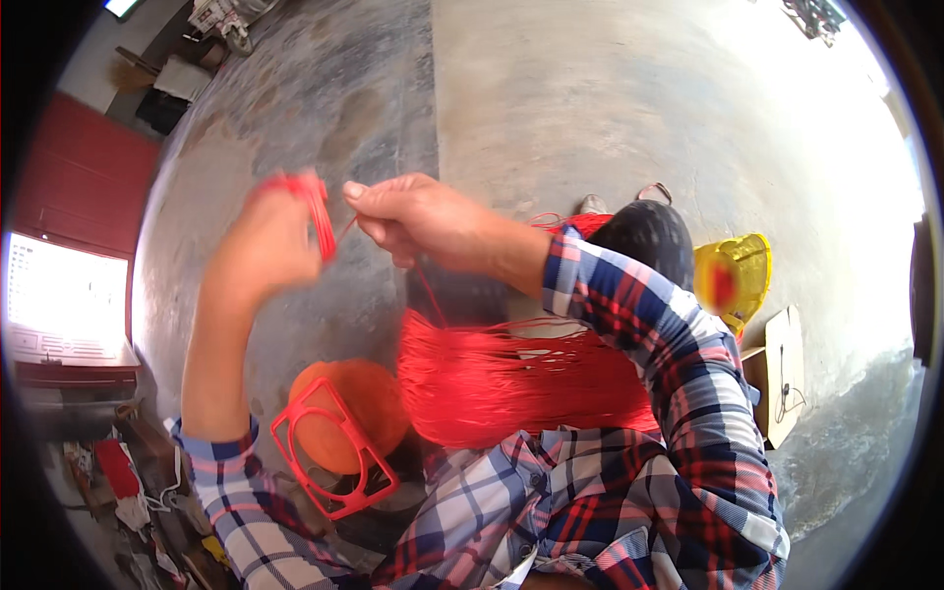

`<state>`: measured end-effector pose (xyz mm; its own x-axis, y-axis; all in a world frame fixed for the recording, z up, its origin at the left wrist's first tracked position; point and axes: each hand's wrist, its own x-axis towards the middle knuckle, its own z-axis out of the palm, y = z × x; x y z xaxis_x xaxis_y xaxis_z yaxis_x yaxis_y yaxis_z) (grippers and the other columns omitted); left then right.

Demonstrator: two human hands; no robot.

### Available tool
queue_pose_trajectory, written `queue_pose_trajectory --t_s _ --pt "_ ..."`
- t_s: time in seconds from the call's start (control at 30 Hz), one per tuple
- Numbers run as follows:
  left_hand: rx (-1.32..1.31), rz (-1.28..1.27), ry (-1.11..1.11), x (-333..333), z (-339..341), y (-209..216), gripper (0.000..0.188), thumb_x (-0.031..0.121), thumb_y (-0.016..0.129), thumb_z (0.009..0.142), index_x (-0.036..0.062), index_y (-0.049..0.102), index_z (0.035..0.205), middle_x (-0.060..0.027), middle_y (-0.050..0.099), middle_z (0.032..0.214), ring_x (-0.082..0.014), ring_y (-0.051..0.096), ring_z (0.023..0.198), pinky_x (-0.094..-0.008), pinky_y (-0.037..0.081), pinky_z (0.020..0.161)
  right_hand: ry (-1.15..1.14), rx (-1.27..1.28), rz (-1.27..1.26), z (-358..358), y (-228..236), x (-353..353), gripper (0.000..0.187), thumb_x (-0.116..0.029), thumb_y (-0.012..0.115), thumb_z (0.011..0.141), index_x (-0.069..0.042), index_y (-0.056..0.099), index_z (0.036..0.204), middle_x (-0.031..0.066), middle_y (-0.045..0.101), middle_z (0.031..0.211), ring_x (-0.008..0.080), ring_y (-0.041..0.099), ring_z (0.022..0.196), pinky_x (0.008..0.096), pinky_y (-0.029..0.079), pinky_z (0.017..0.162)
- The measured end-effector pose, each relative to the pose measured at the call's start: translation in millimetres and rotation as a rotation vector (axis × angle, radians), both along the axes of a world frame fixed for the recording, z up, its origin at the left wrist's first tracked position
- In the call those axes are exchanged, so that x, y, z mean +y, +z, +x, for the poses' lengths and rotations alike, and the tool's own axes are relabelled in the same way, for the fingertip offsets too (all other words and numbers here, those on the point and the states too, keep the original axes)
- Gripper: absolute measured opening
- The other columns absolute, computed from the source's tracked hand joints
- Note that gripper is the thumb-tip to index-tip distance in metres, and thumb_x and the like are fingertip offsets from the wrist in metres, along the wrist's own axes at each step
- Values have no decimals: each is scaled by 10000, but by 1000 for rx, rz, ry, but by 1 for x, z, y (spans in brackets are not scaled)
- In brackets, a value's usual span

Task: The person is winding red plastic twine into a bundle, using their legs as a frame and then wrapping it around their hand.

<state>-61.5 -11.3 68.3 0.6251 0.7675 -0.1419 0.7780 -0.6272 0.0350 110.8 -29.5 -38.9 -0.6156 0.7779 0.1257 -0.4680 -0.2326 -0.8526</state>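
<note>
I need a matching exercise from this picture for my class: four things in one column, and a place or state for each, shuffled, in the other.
Column 1
1. Left hand
2. Right hand
3. Mass of red strands
4. Yellow container

Column 2
A. In the right part of the picture
B. Pinching a thin red strand
C. Blurred, with red loops about it
D. Spread wide, below the middle of the picture

Pairs: 1-C, 2-B, 3-D, 4-A
</note>
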Motion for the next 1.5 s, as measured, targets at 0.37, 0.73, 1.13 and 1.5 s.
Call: queue_pose_trajectory --t_s 0.37,0.73,1.13,1.5 --pt "-1532 202 348 69 -78 17 560 233 703 787 45 546 1290 -165 418 1446 -367 403 1324 -460 389 1038 -197 -210 57 -22 -39 61 444 -424 559 936 -110 499 628 -53 343 552 79 303 509 271 294 490" --pt "-626 -868 -270 1 78 -30 471 224 678 772 15 534 1168 -206 473 1264 -412 519 1141 -436 436 960 -359 -517 266 127 -23 34 434 -426 567 946 -108 506 658 -47 393 598 73 363 552 243 360 546" --pt "-1626 -896 -436 22 217 14 287 212 563 798 -39 605 931 -143 645 850 -294 632 842 -456 482 864 -748 -288 -11 256 -91 -34 438 -347 513 980 -149 400 606 -72 292 567 61 261 518 240 287 505" --pt "-587 -1454 -1007 -21 268 -57 502 145 593 774 64 561 1268 -248 547 1267 -342 582 1105 -419 480 902 -980 -11 -10 314 -121 -121 354 -314 562 958 -158 444 663 -96 281 557 44 240 496 243 252 479"
